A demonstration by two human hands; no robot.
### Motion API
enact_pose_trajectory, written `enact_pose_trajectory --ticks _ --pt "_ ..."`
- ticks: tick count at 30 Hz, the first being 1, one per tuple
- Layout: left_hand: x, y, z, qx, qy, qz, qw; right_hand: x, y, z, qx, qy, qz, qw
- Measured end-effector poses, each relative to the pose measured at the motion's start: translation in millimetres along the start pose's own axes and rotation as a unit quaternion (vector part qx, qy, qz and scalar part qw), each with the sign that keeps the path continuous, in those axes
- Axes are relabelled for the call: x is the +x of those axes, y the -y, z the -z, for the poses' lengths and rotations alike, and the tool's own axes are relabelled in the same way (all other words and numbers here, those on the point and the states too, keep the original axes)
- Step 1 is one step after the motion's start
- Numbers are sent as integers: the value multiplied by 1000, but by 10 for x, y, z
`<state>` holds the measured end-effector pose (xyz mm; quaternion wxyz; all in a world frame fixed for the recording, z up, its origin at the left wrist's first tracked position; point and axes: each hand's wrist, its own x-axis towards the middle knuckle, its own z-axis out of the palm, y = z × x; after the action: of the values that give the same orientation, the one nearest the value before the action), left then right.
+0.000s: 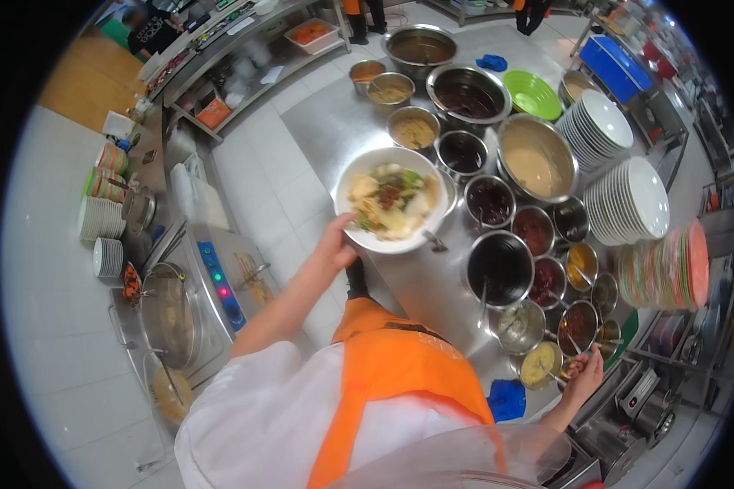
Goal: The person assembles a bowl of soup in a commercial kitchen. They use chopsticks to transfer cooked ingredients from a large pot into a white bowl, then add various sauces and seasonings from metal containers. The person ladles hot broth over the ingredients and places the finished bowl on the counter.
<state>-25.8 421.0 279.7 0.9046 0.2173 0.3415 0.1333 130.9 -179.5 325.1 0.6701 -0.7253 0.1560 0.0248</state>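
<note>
My left hand [337, 241] grips the rim of a white bowl [358, 159], thumb over the edge. In the bowl lies mixed food [391, 198]: leafy greens, pale pieces and a dark red-brown topping. The bowl is over the edge of a stainless steel table [404, 269]. Low on the right, my right hand [580, 370] has its fingers curled beside a metal pot of reddish sauce [578, 327] with a spoon in it. A pot of yellow paste [538, 365] with a spoon stands just left of that hand. Whether the fingers hold a spoon handle is unclear.
Several metal pots and basins of sauce, such as a dark liquid [500, 266] and a tan sauce [535, 159], crowd the table. Stacks of white plates [645, 195] and coloured plates [691, 263] line its right side. A cooker with a steel pot [168, 318] stands left.
</note>
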Motion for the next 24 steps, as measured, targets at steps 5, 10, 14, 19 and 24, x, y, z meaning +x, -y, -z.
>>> enact_pose_trajectory --ticks 5,10,14,19,24 --pt "1167 -1001 958 -37 -21 -81 996 -525 173 -1216 -70 65 -33 995" --pt "2334 -1600 1475 -65 -42 -58 995 -1077 -1 -2515 -100 126 -110 981" --pt "2850 -1910 1575 -67 -13 -22 997 -1422 144 -3425 -137 197 -144 960" --pt "2945 -2190 1497 107 -108 9 988 -1576 268 -4302 -192 305 -140 922" --pt "2260 -1541 2219 268 -212 -185 921 -1514 42 -4855 -239 507 -148 815"
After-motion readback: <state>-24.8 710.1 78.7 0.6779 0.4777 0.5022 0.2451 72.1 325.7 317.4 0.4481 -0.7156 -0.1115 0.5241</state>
